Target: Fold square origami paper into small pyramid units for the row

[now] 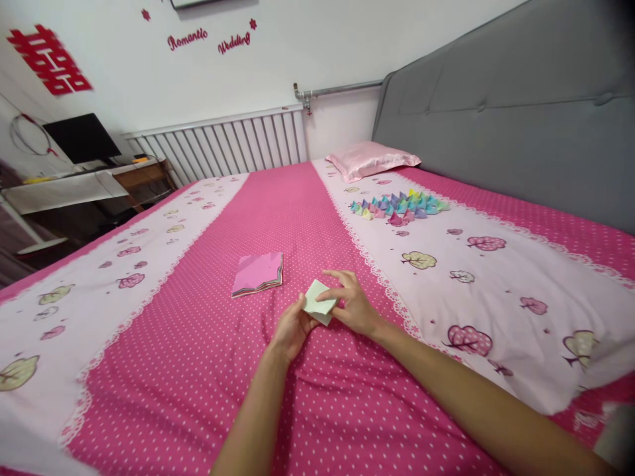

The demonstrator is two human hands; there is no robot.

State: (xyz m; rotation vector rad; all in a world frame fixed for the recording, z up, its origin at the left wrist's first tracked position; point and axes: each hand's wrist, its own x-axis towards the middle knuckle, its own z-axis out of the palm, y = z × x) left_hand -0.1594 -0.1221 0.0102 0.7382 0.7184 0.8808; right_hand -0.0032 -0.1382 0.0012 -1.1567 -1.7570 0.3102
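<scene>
A folded pale green paper (318, 303) lies low over the pink dotted bed sheet (208, 370). My left hand (292, 328) grips its near left edge. My right hand (350, 302) pinches its right side with fingers curled over the top. To the left of the hands a stack of pink paper squares (258, 272) rests on the sheet. Farther back on the right, several small folded paper pieces (399, 205) in blue, green, yellow and pink sit in rows.
A pink satin pillow (371, 158) lies at the head of the bed by the grey padded headboard (520, 125). A white radiator (223, 142) runs along the far wall. A desk with a dark monitor (82, 137) stands at the left.
</scene>
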